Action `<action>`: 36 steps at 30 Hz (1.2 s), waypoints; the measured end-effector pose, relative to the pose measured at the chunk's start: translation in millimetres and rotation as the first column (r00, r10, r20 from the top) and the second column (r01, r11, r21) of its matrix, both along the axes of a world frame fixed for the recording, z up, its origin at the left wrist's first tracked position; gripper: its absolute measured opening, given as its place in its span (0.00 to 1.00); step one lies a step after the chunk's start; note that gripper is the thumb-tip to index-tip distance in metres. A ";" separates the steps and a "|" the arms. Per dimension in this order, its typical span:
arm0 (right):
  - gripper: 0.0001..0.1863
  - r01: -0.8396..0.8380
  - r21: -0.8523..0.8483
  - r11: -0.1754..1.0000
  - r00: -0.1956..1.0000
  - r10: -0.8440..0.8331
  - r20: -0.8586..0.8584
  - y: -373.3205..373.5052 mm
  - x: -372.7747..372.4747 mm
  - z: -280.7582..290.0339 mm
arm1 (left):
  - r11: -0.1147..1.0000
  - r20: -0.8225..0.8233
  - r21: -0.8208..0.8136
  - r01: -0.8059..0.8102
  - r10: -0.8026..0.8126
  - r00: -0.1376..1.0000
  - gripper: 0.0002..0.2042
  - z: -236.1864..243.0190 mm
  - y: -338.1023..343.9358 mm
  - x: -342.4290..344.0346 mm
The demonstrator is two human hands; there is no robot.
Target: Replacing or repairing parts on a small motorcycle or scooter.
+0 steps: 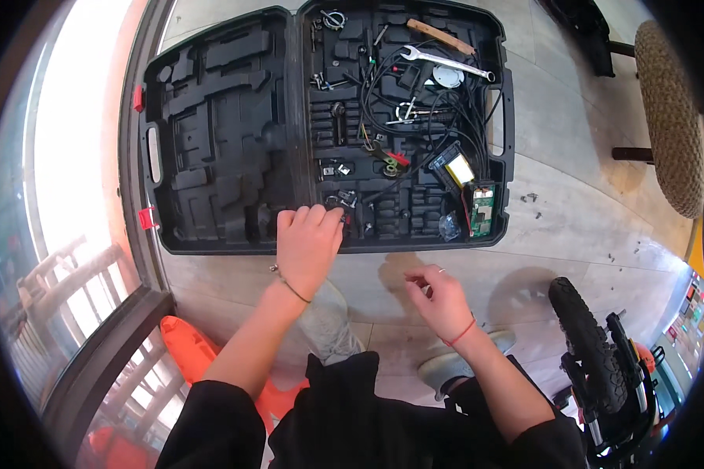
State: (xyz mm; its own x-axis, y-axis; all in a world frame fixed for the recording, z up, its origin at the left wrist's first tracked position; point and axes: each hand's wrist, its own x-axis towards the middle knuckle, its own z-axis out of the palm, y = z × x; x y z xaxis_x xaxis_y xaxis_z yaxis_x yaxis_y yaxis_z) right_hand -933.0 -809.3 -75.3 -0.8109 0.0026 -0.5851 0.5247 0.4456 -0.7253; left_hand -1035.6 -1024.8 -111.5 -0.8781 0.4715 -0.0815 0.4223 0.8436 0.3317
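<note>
I am seeing the left hand (307, 244) reaching into the open black moulded plastic tool case (219, 133) lying on the tiled floor (587, 211), its grip curled with fingertips touching small metal fittings (341, 200) at the case's 6 o'clock edge; whether it is pinching one I cannot tell. The right hand (442, 301) is hovering above the floor at the left hand's 4 o'clock, fingers loosely bent, holding nothing. A silver open-ended spanner (446, 62) is lying among black cables (414, 117) at the case's 1 o'clock.
</note>
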 end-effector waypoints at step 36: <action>0.08 0.030 0.030 0.999 0.997 -0.032 0.069 15.4 31.0 -3.7 | 0.990 -0.061 -0.022 0.139 -0.140 0.988 0.07 -7.1 -2.3 3.6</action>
State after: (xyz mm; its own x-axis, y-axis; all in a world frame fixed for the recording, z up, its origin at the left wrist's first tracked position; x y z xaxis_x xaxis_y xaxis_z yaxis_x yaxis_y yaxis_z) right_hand -902.0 -793.9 -79.0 -0.7677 0.0444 -0.6393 0.5872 0.4483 -0.6740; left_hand -1031.9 -1027.0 -118.5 -0.8073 0.5889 -0.0380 0.5558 0.7804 0.2865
